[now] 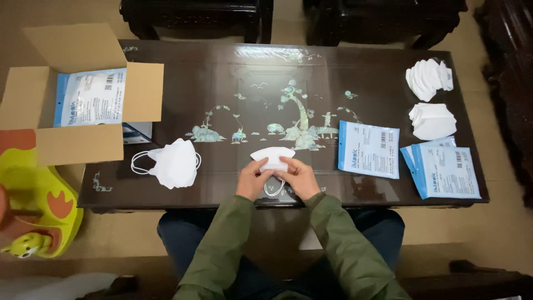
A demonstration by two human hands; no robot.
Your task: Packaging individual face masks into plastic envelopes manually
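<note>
Both hands grip one folded white face mask over the near edge of a dark lacquered table. My left hand pinches its left side and my right hand its right side; the ear loops hang below between the hands. A small pile of white masks lies on the table to the left of my hands. A blue and white flat pouch lies to the right.
An open cardboard box with a blue and white pouch inside stands at the left. More pouches and two stacks of white masks sit at the right end. A yellow toy chair is at lower left.
</note>
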